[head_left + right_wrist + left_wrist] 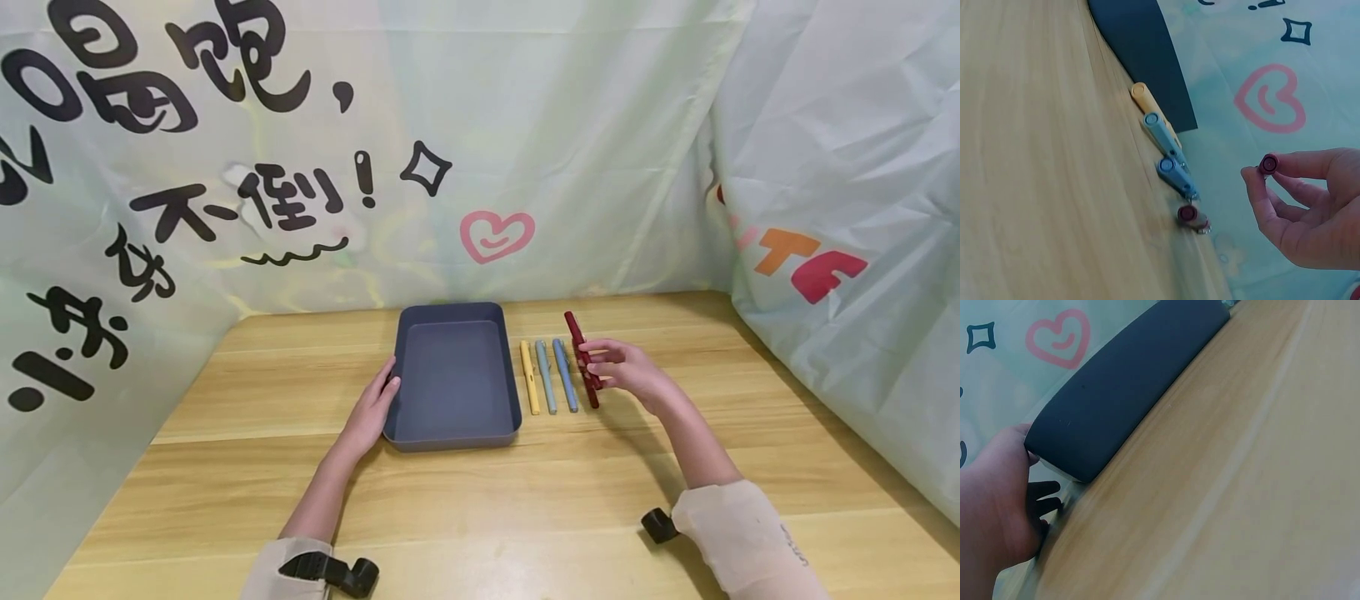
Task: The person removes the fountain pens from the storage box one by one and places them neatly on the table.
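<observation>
My left hand (372, 408) holds the left wall of a dark blue-grey rectangular tray (452, 442), thumb at the rim. In the left wrist view the tray's outer wall (1129, 381) rises beside that hand. Between thumb and fingertips, my right hand (630, 372) pinches a dark red pen (1269, 164) above the table. Under it, a second dark red pen (1189, 214) lies on the wood, partly hidden in the head view. Left of that pen lie a blue pen (566, 375), a light blue pen (546, 377) and a yellow pen (529, 377), side by side.
The light wooden table (495, 517) carries the tray and the pens. A pale printed curtain (600, 167) hangs behind the table, and another curtain (847, 192) along its right side. Black wrist cameras (660, 526) sit at both sleeves.
</observation>
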`<state>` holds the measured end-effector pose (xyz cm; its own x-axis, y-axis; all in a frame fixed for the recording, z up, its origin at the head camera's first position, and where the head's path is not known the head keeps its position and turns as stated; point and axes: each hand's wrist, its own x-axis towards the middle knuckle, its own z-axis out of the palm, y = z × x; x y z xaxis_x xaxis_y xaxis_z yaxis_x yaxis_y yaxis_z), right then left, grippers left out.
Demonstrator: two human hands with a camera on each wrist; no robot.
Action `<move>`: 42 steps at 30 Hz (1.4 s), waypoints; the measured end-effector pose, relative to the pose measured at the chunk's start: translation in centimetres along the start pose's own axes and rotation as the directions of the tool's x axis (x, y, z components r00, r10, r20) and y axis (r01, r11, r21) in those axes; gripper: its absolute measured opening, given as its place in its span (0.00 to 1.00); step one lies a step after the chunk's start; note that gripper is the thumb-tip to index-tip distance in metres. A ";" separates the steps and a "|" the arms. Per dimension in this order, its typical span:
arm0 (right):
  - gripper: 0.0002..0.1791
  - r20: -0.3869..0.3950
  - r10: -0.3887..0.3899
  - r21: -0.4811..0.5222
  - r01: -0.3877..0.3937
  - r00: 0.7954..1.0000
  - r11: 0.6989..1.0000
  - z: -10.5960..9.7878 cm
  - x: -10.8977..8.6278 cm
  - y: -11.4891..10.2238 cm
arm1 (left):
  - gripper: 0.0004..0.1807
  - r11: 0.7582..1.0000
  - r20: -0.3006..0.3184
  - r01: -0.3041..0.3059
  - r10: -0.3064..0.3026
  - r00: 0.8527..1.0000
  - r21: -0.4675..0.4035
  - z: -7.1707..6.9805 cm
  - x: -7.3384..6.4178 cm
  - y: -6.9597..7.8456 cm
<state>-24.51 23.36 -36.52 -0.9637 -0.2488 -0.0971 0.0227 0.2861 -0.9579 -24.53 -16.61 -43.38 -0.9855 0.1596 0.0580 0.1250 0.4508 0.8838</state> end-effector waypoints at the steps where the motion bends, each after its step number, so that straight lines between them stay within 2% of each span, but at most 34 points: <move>1: 0.22 -0.004 0.001 -0.002 -0.001 1.000 1.000 -0.1 0.0 0.1 | 0.30 1.000 -0.001 -0.002 0.002 1.000 0.000 0.0 0.0 0.0; 12: 0.23 -0.032 0.031 -0.002 -0.031 0.999 1.000 -1.3 0.0 1.2 | 0.30 1.000 0.006 0.000 0.000 1.000 -0.004 0.2 0.1 -0.1; 22: 0.23 -0.047 0.058 0.040 -0.056 0.997 0.998 -1.9 0.1 2.1 | 0.29 1.000 0.020 0.001 -0.001 1.000 -0.009 0.0 0.0 -0.2; 42: 0.24 -0.063 0.082 -0.019 -0.084 0.995 0.996 -2.1 0.3 3.4 | 0.29 1.000 -0.006 -0.002 0.002 1.000 -0.002 0.1 0.0 0.0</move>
<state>-25.31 26.20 -39.20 -0.9735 -0.1651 -0.1584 0.0983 0.3235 -0.9411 -24.51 -16.58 -43.46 -0.9859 0.1555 0.0623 0.1266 0.4489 0.8846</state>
